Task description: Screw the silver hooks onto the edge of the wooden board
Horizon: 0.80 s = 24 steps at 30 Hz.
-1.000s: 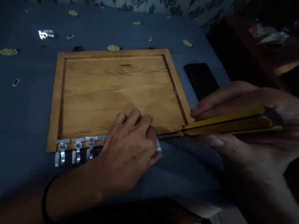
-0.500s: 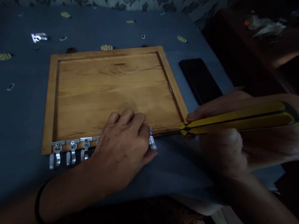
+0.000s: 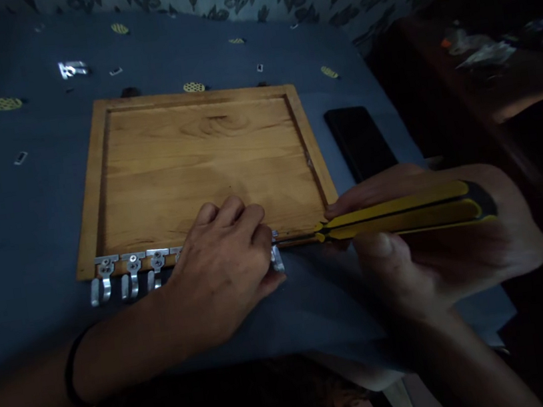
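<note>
A shallow wooden tray-like board (image 3: 203,146) with a raised rim lies on the table. Double metal hooks (image 3: 133,266) stand in a row along its near edge, with screws in their plates. My left hand (image 3: 225,270) curls over that edge, its fingers closed around a metal hook (image 3: 276,258) that shows only in part. Other hooks are partly hidden behind the hand. In my right hand (image 3: 453,238) is a yellow and black screwdriver (image 3: 399,214), held level. Its thin shaft runs left along the near rim to the hook by my left fingers; the tip is hard to make out.
A black phone (image 3: 360,142) lies right of the board. Toward the back left sits a loose metal hook (image 3: 73,69) on the blue patterned tablecloth (image 3: 15,212). Beyond the table's right edge is a dark surface with crumpled plastic (image 3: 486,55).
My right hand and the screwdriver have shifted left, toward the hook under my left fingers. My left hand stays where it was.
</note>
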Each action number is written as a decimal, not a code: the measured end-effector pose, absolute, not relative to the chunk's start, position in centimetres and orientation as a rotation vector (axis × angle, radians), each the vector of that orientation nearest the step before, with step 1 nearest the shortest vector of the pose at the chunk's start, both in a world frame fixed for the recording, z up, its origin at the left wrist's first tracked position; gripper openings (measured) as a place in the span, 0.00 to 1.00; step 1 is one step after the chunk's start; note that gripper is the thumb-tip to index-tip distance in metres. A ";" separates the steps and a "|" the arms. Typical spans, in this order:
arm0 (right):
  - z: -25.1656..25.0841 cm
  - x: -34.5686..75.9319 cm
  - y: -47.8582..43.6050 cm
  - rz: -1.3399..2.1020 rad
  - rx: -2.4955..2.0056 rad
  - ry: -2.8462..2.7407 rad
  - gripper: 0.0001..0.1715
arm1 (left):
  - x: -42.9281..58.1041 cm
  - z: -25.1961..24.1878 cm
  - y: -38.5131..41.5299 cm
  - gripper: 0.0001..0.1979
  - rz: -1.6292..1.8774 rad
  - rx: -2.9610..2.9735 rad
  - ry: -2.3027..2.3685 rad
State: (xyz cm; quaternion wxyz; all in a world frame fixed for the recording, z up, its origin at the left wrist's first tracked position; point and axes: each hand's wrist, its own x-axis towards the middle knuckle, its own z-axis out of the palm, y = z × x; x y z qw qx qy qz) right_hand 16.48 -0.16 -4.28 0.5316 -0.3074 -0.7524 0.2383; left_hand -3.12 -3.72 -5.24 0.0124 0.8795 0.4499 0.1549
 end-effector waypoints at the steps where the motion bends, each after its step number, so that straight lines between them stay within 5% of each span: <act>1: -4.1 16.5 -0.2 0.567 -0.707 -1.784 0.13 | -3.1 -5.2 -3.7 0.14 0.489 2.739 1.403; 8: -3.4 17.5 -0.1 0.886 -0.717 -1.906 0.17 | -3.2 -5.2 -3.8 0.14 0.476 2.737 1.386; 17: -3.8 17.0 -0.3 0.520 -0.683 -1.908 0.16 | -3.1 -5.2 -3.7 0.14 0.460 2.743 1.411; 24: -3.7 17.4 -0.9 0.548 -0.749 -1.874 0.18 | -3.1 -5.2 -3.7 0.14 0.483 2.749 1.421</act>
